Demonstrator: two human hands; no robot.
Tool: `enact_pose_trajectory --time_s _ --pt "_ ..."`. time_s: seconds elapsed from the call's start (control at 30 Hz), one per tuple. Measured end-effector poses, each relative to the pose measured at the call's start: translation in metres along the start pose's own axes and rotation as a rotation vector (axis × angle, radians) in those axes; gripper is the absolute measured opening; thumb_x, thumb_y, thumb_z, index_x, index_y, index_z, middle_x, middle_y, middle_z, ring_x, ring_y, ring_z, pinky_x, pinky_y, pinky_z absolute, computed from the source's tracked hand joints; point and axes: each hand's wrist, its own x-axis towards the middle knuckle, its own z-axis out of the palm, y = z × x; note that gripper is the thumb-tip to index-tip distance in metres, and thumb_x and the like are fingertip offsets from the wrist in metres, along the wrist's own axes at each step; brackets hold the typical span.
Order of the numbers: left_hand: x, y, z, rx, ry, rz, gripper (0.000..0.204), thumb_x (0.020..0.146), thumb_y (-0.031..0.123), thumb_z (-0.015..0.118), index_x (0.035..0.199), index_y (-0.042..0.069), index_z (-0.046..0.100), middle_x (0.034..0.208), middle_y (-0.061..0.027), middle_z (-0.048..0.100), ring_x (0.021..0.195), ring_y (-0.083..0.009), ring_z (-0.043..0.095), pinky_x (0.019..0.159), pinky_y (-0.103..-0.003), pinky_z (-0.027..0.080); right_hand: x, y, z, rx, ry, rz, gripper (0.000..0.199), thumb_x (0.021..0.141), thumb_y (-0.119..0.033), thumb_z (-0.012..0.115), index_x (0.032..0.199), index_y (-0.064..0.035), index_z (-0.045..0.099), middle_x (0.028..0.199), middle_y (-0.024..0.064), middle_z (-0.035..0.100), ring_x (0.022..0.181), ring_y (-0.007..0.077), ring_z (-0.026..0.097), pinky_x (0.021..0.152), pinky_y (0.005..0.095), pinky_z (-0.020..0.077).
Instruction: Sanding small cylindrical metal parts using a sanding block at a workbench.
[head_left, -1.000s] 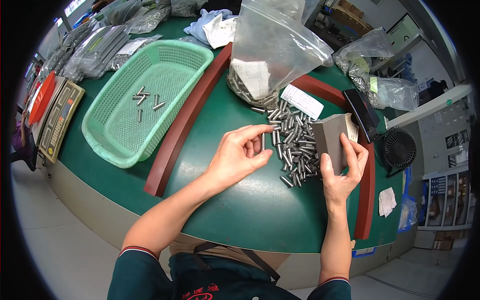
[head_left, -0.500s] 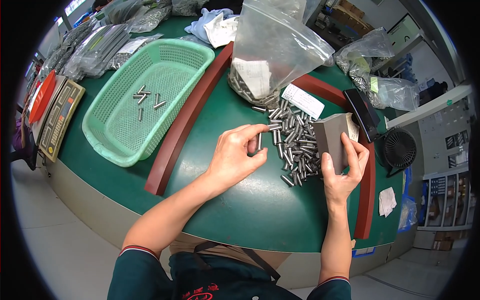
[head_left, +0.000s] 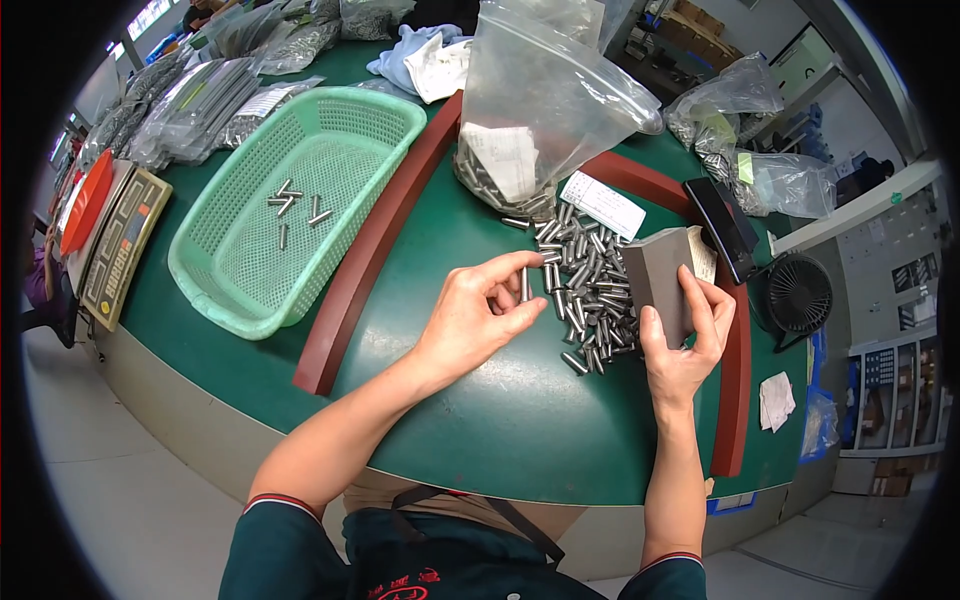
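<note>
Between the thumb and forefinger of my left hand (head_left: 475, 315) a short metal pin (head_left: 525, 284) stands upright. That hand is just left of a heap of shiny metal pins (head_left: 590, 280) on the green table. My right hand (head_left: 690, 335) grips a grey rectangular block (head_left: 655, 280), its thumb on the near face and its fingers along the right side. The block stands at the right edge of the heap and hides part of it. Several more pins (head_left: 288, 205) lie in a light green plastic basket (head_left: 215, 215) at the left.
Dark red bars (head_left: 375, 260) frame the work area. Behind the heap stand a clear bag of pins (head_left: 540, 100) and a paper slip (head_left: 603, 204). A phone (head_left: 720, 228) leans at the right, near a black fan (head_left: 800, 295). Bagged parts (head_left: 190, 110) fill the far left.
Both hands keep nearly the same places and grips. The picture has shifted slightly, and the pins in the basket appear in a slightly different arrangement.
</note>
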Motion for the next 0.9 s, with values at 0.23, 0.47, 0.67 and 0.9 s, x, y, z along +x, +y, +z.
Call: enact_pose_trajectory --time_s 0.23,0.47,0.67,0.9 --pt "0.001 0.003 -0.001 -0.070 -0.034 -0.045 0.043 0.083 0.003 0.074 0.122 0.000 0.055 0.074 0.0019 0.056 0.064 -0.0035 0.055 0.065 -0.023 0.045 -0.002 0.000 0.002 -0.016 -0.016 0.012 0.056 0.060 -0.017 0.079 0.115 -0.0062 0.070 0.104 0.0101 0.052 0.094 0.0247 0.053 0.083 0.0376 0.0437" --pt "0.002 0.002 -0.003 -0.156 -0.096 -0.058 0.042 0.083 0.002 0.074 0.120 -0.001 0.054 0.078 0.0002 0.059 0.067 -0.0044 0.057 0.063 -0.021 0.046 -0.002 0.000 0.003 0.004 -0.056 -0.003 0.058 0.058 -0.017 0.079 0.114 -0.0066 0.070 0.104 0.0107 0.053 0.093 0.0253 0.053 0.083 0.0385 0.0434" --pt "0.003 0.002 -0.003 -0.249 -0.129 -0.124 0.043 0.083 0.000 0.073 0.122 0.000 0.056 0.080 0.0007 0.060 0.068 -0.0046 0.056 0.065 -0.021 0.047 -0.004 -0.004 0.006 -0.008 -0.115 -0.171 0.063 0.052 -0.024 0.080 0.113 -0.0105 0.071 0.105 0.0147 0.055 0.094 0.0293 0.054 0.085 0.0411 0.0419" --pt "0.002 -0.001 0.001 -0.216 -0.114 -0.074 0.040 0.080 -0.001 0.075 0.117 -0.001 0.059 0.074 0.0050 0.052 0.066 -0.0008 0.047 0.061 -0.020 0.041 -0.006 -0.013 0.009 -0.036 -0.149 -0.232 0.064 0.050 -0.027 0.082 0.111 -0.0121 0.072 0.107 0.0144 0.055 0.093 0.0292 0.054 0.082 0.0406 0.0426"
